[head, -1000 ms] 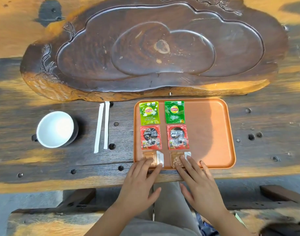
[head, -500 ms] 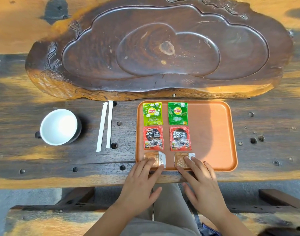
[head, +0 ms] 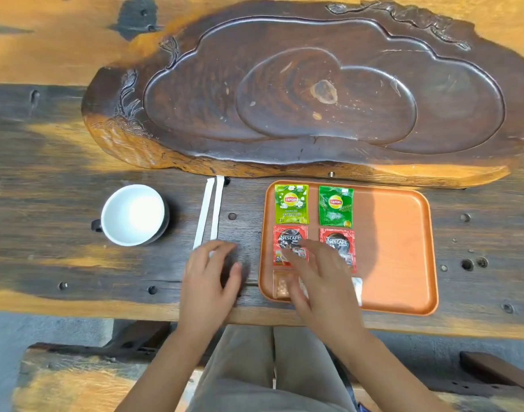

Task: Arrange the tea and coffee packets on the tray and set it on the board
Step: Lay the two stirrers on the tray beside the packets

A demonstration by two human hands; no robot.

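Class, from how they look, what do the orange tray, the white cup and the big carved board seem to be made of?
Orange tray: probably matte plastic, with an even colour and a smooth rounded rim.
White cup: likely glazed ceramic, since its inside is bright and glossy.
Carved board: dark polished wood, with visible grain, a knot and a raw edge.

You have an orange tray holding a lime-green Lipton packet, a darker green Lipton packet and two red-and-black Nescafé packets. The carved board is dark brown with golden edges, the tabletop streaked black and amber. The cup and two sticks are white.
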